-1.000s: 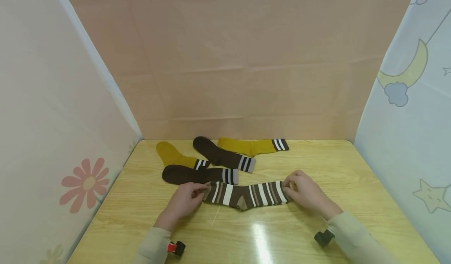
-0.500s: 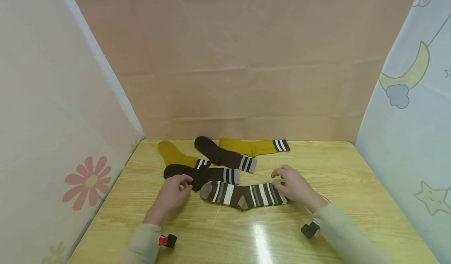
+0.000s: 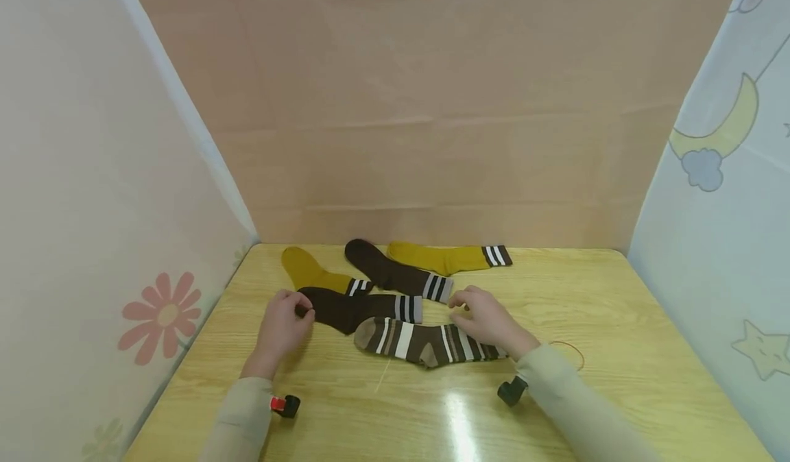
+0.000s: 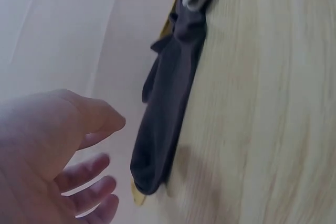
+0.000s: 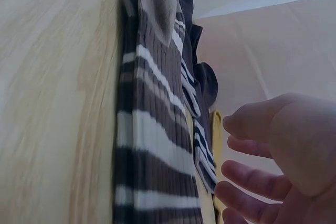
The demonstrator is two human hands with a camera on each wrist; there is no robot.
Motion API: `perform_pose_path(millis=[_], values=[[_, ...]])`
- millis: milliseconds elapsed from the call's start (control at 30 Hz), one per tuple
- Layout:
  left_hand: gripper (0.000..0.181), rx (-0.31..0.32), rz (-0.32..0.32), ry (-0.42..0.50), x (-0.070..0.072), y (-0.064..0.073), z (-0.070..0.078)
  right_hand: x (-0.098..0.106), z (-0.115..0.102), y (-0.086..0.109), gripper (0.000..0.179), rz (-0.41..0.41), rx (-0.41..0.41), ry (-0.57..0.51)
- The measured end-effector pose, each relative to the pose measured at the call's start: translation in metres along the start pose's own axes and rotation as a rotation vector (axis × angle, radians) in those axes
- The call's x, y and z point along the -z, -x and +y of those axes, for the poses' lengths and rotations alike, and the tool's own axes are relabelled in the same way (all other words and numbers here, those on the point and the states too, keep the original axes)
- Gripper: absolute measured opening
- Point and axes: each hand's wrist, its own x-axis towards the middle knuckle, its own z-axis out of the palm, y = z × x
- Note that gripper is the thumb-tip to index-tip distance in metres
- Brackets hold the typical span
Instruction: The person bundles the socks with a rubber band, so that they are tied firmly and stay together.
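A brown striped sock (image 3: 401,338) with tan heel and toe lies flat at the front; in the right wrist view it looks two layers thick. Just behind it lies a dark brown sock (image 3: 345,311) with a grey striped cuff. My left hand (image 3: 284,325) hovers by this dark sock's toe, fingers loosely bent; the left wrist view shows a gap between the hand and the dark sock (image 4: 170,103). Over the table beyond the striped sock's cuff end is my right hand (image 3: 487,319), its relaxed fingers holding nothing and near the cuffs of the dark socks.
Another dark brown sock (image 3: 395,273) lies farther back. One mustard sock (image 3: 315,272) is at the left, partly under the front dark sock, and another mustard sock (image 3: 438,256) lies at the back edge. Fabric walls surround the wooden table (image 3: 574,297) on three sides.
Both hands have let go of the striped sock's ends. The left hand has moved left and away from me to the dark sock's toe; the right has moved left and slightly away from me.
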Motion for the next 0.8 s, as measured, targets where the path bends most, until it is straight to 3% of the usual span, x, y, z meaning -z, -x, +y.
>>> perform_pose_path(millis=[133,300,433,800], values=[[0.023,0.034,0.014,-0.016,0.000,-0.004,-0.009,-0.006,-0.002,-0.007,0.025,-0.026,0.003,-0.007],[0.049,0.096,-0.037,-0.014,0.002,-0.009,-0.018,-0.011,-0.006,-0.018,0.028,-0.046,0.068,0.000],[0.060,0.098,-0.070,-0.011,0.002,-0.012,-0.023,-0.012,-0.013,-0.026,0.031,-0.069,0.108,0.021],[0.046,0.082,-0.120,-0.050,-0.001,-0.014,-0.029,-0.026,-0.024,-0.046,0.038,-0.159,0.090,0.032]])
